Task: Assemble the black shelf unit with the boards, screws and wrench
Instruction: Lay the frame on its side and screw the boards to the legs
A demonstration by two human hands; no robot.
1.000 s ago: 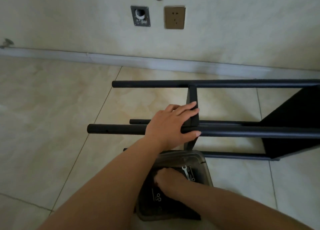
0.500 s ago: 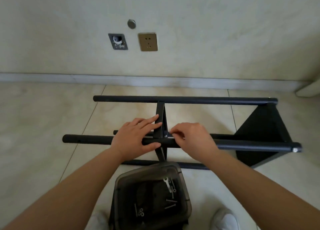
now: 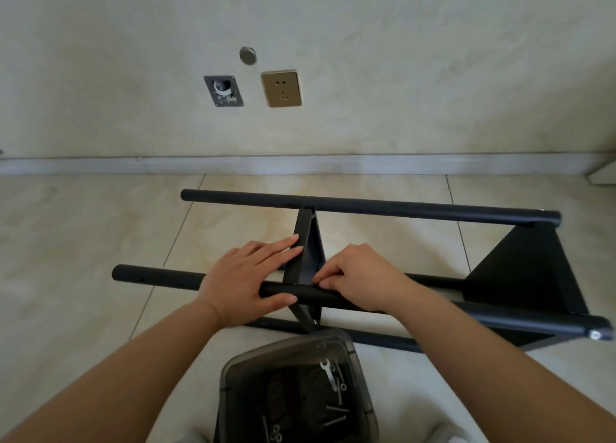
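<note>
The black shelf unit lies on its side on the tiled floor, its round poles running left to right. A middle board stands edge-on between the poles, and a second board sits at the right end. My left hand lies flat with straight fingers over the near pole and against the middle board. My right hand has its fingertips curled at the joint of board and near pole, pinching something small that I cannot make out. A silver wrench and several screws lie in a smoky plastic box in front of me.
The wall with a skirting board runs behind the shelf, bearing a gold socket and an open wall box. A pale object's corner shows at the far right. Bare tiles stretch to the left.
My right hand left the box a second ago and came up to the joint at the middle board. The view has pulled back and up; my left hand has stayed on the pole.
</note>
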